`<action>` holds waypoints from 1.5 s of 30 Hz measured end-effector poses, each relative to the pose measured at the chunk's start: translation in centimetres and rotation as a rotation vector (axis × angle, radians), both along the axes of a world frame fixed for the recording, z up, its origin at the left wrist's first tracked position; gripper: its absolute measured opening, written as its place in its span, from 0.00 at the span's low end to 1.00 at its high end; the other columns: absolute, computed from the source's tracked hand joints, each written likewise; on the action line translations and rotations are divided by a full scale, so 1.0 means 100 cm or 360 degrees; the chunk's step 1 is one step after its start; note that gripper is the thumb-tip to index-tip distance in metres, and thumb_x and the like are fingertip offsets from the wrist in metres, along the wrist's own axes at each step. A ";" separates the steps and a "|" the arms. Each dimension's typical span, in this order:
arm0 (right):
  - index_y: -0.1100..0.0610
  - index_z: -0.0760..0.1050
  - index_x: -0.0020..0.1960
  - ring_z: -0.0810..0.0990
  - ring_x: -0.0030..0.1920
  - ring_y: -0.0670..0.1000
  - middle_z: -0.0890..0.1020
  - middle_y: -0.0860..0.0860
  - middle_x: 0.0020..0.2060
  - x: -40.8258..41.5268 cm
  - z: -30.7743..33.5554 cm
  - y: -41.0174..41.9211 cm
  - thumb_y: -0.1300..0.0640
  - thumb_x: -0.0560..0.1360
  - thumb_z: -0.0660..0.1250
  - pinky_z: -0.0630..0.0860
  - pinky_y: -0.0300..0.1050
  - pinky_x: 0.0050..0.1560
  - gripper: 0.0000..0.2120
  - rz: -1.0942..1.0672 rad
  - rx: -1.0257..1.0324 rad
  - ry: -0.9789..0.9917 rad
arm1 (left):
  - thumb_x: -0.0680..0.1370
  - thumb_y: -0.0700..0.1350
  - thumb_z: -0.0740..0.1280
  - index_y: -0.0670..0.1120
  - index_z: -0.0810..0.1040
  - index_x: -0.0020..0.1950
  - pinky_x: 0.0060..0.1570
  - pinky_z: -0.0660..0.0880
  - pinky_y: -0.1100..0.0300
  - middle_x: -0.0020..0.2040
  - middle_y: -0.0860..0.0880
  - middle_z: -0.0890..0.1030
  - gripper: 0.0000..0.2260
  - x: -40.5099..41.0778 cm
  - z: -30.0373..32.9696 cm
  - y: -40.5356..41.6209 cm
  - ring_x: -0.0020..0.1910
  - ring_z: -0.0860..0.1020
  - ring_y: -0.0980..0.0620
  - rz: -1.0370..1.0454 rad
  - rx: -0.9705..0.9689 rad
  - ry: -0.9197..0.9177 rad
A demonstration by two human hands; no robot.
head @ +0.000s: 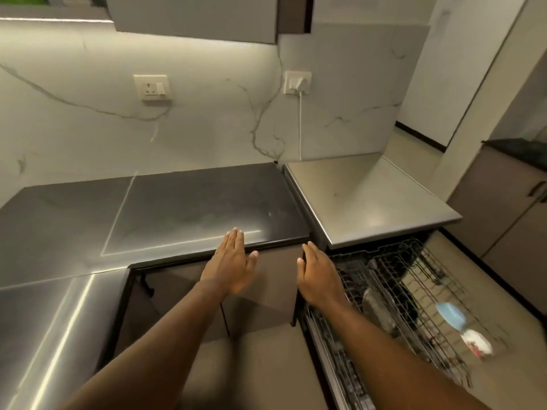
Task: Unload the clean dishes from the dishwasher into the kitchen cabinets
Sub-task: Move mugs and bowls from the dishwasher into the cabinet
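The dishwasher's wire rack [414, 279] is pulled out at the lower right, under a steel top [370, 199]. In it lie a clear glass item [377, 309] and a bottle with a light blue cap [461, 329]. My left hand [232, 264] hovers with straight fingers in front of the dark countertop's edge, holding nothing. My right hand [318, 276] is also flat and empty, just left of the rack's near corner. Below the hands are brown lower cabinet doors [266, 291].
A dark glossy countertop [177, 208] runs left and wraps toward me along the left side. The marble wall holds two sockets, one [297, 81] with a white cord plugged in. Grey upper cabinets [192, 16] hang above. More brown cabinets [503, 217] stand at the right.
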State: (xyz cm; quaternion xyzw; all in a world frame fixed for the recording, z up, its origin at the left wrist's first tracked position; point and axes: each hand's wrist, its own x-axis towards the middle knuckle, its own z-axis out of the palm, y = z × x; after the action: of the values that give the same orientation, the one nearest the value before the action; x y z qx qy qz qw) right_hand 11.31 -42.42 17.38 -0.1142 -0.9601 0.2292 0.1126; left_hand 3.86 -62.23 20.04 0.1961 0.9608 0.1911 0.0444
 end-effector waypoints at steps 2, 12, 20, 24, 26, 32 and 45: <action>0.59 0.62 0.76 0.62 0.75 0.53 0.65 0.55 0.76 0.023 -0.021 0.034 0.51 0.83 0.53 0.58 0.46 0.74 0.24 -0.0087 -0.0020 -0.0111 | 0.83 0.58 0.50 0.42 0.45 0.81 0.78 0.44 0.54 0.81 0.46 0.45 0.32 0.013 -0.018 0.033 0.79 0.41 0.52 -0.0073 -0.0029 -0.0086; 0.58 0.59 0.77 0.60 0.76 0.53 0.63 0.55 0.76 0.106 -0.095 0.156 0.50 0.84 0.50 0.60 0.48 0.75 0.24 -0.0378 -0.0182 -0.0401 | 0.84 0.57 0.51 0.43 0.45 0.81 0.75 0.43 0.57 0.81 0.46 0.44 0.31 0.066 -0.068 0.159 0.79 0.42 0.51 -0.0349 -0.0155 -0.0304; 0.55 0.59 0.77 0.64 0.74 0.55 0.64 0.54 0.76 0.154 -0.112 0.229 0.48 0.84 0.49 0.63 0.53 0.73 0.24 -0.0531 -0.0116 -0.0495 | 0.83 0.58 0.52 0.44 0.45 0.81 0.77 0.45 0.54 0.81 0.47 0.44 0.32 0.092 -0.091 0.243 0.79 0.42 0.51 -0.0556 -0.0217 -0.0368; 0.57 0.62 0.75 0.64 0.74 0.56 0.66 0.56 0.75 0.184 -0.116 0.276 0.48 0.84 0.49 0.62 0.53 0.74 0.24 -0.0722 -0.0105 -0.0509 | 0.84 0.58 0.52 0.44 0.44 0.81 0.76 0.45 0.54 0.81 0.47 0.44 0.31 0.100 -0.095 0.287 0.79 0.42 0.50 -0.0708 -0.0296 -0.0384; 0.58 0.65 0.73 0.69 0.71 0.58 0.70 0.57 0.71 0.189 -0.114 0.287 0.47 0.83 0.48 0.67 0.54 0.71 0.24 -0.0781 -0.0115 -0.0470 | 0.84 0.58 0.52 0.44 0.44 0.81 0.76 0.44 0.54 0.81 0.46 0.44 0.31 0.099 -0.094 0.299 0.79 0.42 0.50 -0.0742 -0.0317 -0.0375; 0.58 0.66 0.71 0.71 0.68 0.57 0.73 0.57 0.69 0.217 -0.119 0.324 0.49 0.82 0.52 0.70 0.56 0.68 0.21 -0.1055 -0.0233 -0.0423 | 0.84 0.57 0.51 0.43 0.43 0.80 0.75 0.43 0.55 0.81 0.45 0.44 0.31 0.104 -0.100 0.371 0.79 0.42 0.49 -0.1034 -0.0394 -0.0348; 0.60 0.67 0.71 0.71 0.67 0.59 0.73 0.58 0.67 0.213 -0.161 0.374 0.52 0.82 0.56 0.70 0.51 0.65 0.20 -0.1480 -0.0443 -0.0487 | 0.83 0.56 0.53 0.42 0.45 0.80 0.75 0.48 0.52 0.81 0.43 0.46 0.32 0.070 -0.160 0.483 0.79 0.44 0.46 -0.1425 -0.0458 -0.0592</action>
State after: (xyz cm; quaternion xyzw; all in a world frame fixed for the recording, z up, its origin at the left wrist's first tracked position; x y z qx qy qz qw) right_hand 32.64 -5.05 1.26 -0.5756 -0.7736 0.2613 0.0444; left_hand 10.90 -13.89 4.06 0.5435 0.7748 0.0508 0.3190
